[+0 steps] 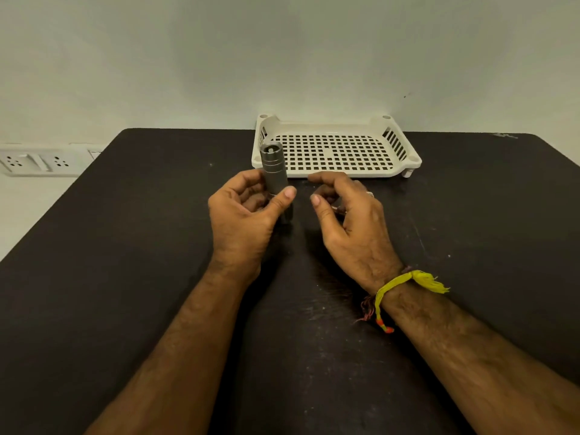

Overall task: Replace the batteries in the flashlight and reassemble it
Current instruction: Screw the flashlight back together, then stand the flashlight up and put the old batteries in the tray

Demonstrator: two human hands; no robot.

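The left hand [241, 215] holds one upright silver flashlight [274, 174] in a curled grip. The right hand [348, 215] hovers beside it, fingers loosely curled, holding nothing. One white tray [411, 160] sits behind on the table [125, 246].

Only the tray [397, 166] blocks the table's [125, 246] far edge.

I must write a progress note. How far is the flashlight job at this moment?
Done: cannot be judged; no batteries or loose parts show. In hand: the left hand grips the silver flashlight about upright over the black table; the right hand is beside it, fingers curled, apart from it. The white basket looks empty. Whether anything is left cannot be told.
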